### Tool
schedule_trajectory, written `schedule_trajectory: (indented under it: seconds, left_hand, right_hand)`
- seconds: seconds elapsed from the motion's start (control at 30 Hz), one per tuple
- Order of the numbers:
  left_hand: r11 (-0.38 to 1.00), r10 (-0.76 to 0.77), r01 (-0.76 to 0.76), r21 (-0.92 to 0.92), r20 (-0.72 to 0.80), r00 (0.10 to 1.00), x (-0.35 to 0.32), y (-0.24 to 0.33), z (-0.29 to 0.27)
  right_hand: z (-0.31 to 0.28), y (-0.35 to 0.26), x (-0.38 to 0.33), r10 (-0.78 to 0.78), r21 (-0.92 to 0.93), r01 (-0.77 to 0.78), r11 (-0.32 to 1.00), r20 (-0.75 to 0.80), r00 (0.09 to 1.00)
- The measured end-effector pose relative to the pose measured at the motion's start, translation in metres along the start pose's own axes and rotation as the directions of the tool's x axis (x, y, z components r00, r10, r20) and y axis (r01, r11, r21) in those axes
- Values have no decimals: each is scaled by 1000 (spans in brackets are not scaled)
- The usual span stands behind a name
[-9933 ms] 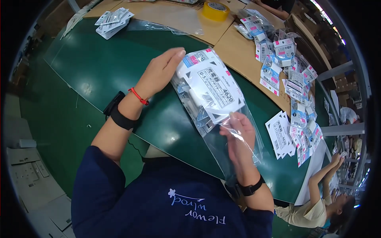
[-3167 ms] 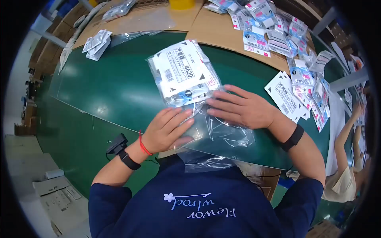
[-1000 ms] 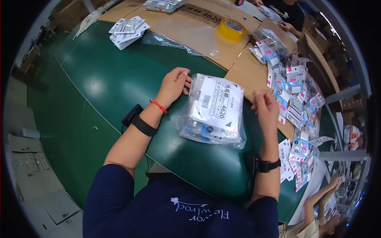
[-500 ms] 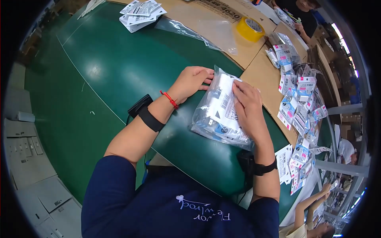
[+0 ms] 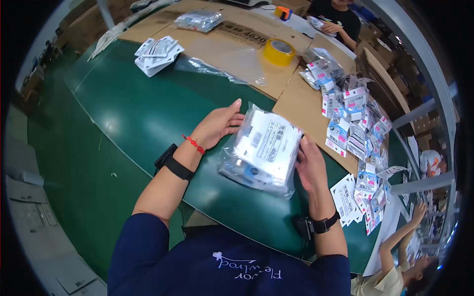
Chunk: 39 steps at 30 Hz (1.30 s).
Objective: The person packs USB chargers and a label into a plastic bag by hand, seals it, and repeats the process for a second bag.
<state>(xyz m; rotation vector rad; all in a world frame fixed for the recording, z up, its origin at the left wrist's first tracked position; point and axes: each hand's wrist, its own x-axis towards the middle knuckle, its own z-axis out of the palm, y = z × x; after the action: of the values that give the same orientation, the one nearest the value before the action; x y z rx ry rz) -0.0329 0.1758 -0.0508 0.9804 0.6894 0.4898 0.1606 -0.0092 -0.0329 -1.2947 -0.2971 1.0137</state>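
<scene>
A clear plastic bag filled with small packaged goods lies in front of me on the green table, a printed white card flat at its top. At its upper left side is my left hand, open, thumb raised and fingertips close against the plastic. My right hand holds the right edge, its thumb at the card's corner and its other fingers curled along the side, partly hidden.
Packaged goods are heaped on cardboard at the right, with white cards nearer me. Farther back are another card stack, yellow tape, a filled bag and clear film. Two people work nearby.
My right hand has slid from the top of the bag to its right edge. The card now shows more fully. My left thumb has lifted away from its fingers. The view has shifted.
</scene>
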Motion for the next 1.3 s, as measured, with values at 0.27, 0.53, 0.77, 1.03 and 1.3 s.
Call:
schedule_trajectory:
  seconds: [0.27, 0.53, 0.77, 1.03, 1.3]
  left_hand:
    - [993, -6, -39, 111, 382, 924, -31, -9, 35]
    - [995, -36, 61, -80, 282, 959, -8, 37, 33]
    - [853, 350, -359, -378, -94, 932, 171, 142, 32]
    - [776, 630, -485, 403, -449, 634, 362, 184, -56]
    - [400, 697, -102, 911, -229, 680, 297, 149, -74]
  right_hand:
    - [-14, 10, -16, -124, 14, 125, 992, 296, 947]
    - [-42, 13, 16, -77, 286, 15, 958, 208, 975]
    - [-35, 16, 13, -33, 167, -13, 986, 275, 961]
    - [-26, 19, 6, 1, 114, -51, 992, 406, 914]
    - [-32, 9, 13, -35, -16, 42, 999, 314, 949]
